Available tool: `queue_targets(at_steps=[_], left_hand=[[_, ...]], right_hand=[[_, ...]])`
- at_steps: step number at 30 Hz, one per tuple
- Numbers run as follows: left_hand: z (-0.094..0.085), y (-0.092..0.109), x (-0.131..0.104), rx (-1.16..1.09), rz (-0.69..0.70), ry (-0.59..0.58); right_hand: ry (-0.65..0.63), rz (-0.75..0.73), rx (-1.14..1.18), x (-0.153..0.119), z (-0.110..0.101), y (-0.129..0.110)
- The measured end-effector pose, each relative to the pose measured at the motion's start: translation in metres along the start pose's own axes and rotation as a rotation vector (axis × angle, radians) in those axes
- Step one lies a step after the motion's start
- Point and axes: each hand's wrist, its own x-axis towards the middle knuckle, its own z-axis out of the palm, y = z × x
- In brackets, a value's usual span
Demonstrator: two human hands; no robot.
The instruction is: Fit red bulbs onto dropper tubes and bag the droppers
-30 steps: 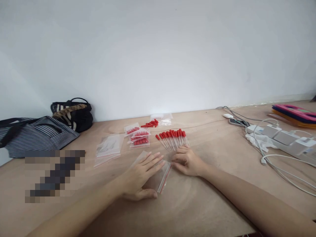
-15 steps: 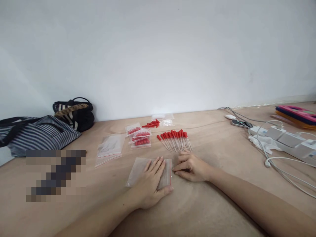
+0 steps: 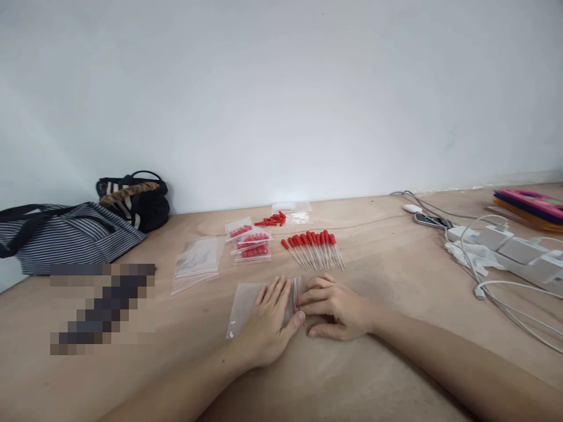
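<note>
A clear zip bag [image 3: 241, 305] with a red line along its right edge lies flat on the table [image 3: 352, 381]. Spread over the bag, my left hand [image 3: 270, 325] presses on it with fingers stretched out. My right hand [image 3: 336, 308] rests at the bag's red-lined edge, its fingers bent and the thumb apart from them; nothing shows in its grasp. Just beyond my right hand lies a fan of clear droppers with red bulbs [image 3: 314, 246]. Filled bags of red bulbs [image 3: 254, 249] sit behind the flat bag, and a stack of clear bags [image 3: 197, 261] lies to their left.
Loose red pieces [image 3: 272, 219] and a bag of clear tubes [image 3: 299, 215] lie near the wall. A striped bag [image 3: 79, 237] and a black bag [image 3: 147, 205] stand at left. White power strips [image 3: 523, 252] with cables and a colorful stack [image 3: 532, 205] are at right.
My right hand has moved left onto the bag's red-lined edge, its fingers now reaching over it. My left hand remains spread on the bag. The view has shifted slightly.
</note>
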Motion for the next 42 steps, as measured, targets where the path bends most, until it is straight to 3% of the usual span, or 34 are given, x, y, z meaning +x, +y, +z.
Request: queue_targets(at_steps=[5, 8, 12, 15, 24, 27, 31, 33, 35, 42], left_hand=[[0.006, -0.001, 0.001, -0.115, -0.080, 0.067], [0.000, 0.001, -0.001, -0.130, -0.079, 0.028], [-0.019, -0.003, -0.004, -0.087, 0.015, -0.051], [-0.029, -0.011, -0.003, -0.130, 0.103, -0.024], [-0.016, -0.020, 0.003, -0.184, 0.157, 0.032], [-0.017, -0.020, 0.004, -0.196, 0.162, 0.039], [-0.019, -0.020, 0.006, -0.242, 0.161, 0.056], [-0.019, -0.020, 0.007, -0.264, 0.164, 0.069], [-0.019, -0.020, 0.007, -0.272, 0.180, 0.071], [-0.020, -0.021, 0.006, -0.193, 0.185, 0.045]], right_hand=[[-0.088, -0.061, 0.087, 0.003, 0.002, -0.001], [-0.109, -0.039, 0.093, 0.003, 0.002, 0.001], [-0.094, -0.032, 0.057, 0.003, 0.001, 0.006], [-0.098, -0.050, 0.052, 0.003, 0.001, 0.010], [-0.043, 0.002, 0.180, 0.002, -0.003, 0.008], [0.146, 0.180, 0.300, -0.002, -0.008, 0.020], [0.600, 0.776, 0.123, -0.007, -0.019, 0.064], [0.663, 1.000, 0.033, -0.008, -0.024, 0.089], [0.636, 1.149, 0.040, -0.006, -0.027, 0.108], [0.608, 1.294, 0.135, 0.007, -0.025, 0.132]])
